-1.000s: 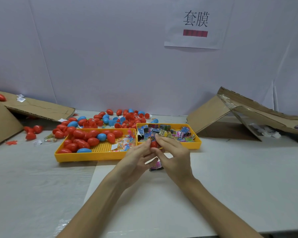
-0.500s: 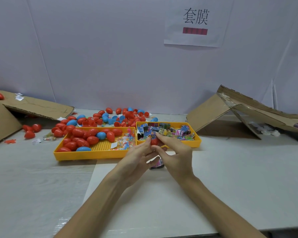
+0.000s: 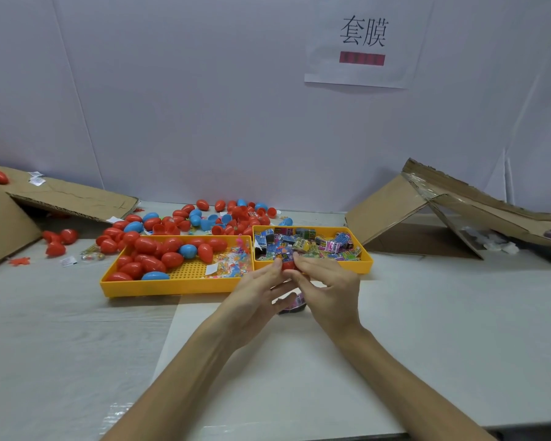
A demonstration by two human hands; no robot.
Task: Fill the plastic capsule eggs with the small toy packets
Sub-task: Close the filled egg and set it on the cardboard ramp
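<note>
A red capsule egg (image 3: 288,265) is pinched between the fingertips of my left hand (image 3: 255,300) and my right hand (image 3: 326,289), just in front of the trays. Below the hands a small toy packet (image 3: 295,305) lies on the table. The right yellow tray (image 3: 365,257) holds several colourful toy packets (image 3: 312,246). The larger left yellow tray (image 3: 172,286) holds several red and blue capsule eggs (image 3: 169,254) and clear packets (image 3: 233,265).
Loose red and blue eggs (image 3: 204,218) are scattered behind the trays. A flattened cardboard box (image 3: 58,198) lies at the left and another cardboard box (image 3: 442,211) at the right. A white wall with a paper sign (image 3: 363,39) stands behind.
Both hands keep the red egg between them and have shifted only slightly; the view has drifted a little.
</note>
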